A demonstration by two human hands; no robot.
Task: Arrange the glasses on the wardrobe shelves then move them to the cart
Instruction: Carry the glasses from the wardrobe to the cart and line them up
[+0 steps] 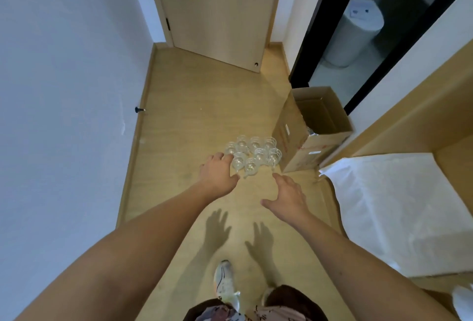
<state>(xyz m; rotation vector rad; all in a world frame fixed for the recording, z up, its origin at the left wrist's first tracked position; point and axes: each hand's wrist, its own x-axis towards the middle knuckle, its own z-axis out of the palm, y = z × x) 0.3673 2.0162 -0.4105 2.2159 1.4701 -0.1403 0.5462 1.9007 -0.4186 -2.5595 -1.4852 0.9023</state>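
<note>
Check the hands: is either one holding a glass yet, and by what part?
Nothing is held. The left hand and right hand reach with relaxed fingers toward the cluster of glasses on the floor.

The glasses (pixel 252 153) are clear and colourless, letting the pale tan wood-grain floor (pixel 194 116) show through. The cardboard box (pixel 307 128) is brown with red print and a white label on its side. The door (pixel 217 8) is light beige wood with a black hinge. The walls (pixel 64 77) are plain white. A white sheet (pixel 391 208) has a faint crinkled texture. The shoe (pixel 225 285) is white with a dark line. The shorts (pixel 289 305) are dark brown.
</note>
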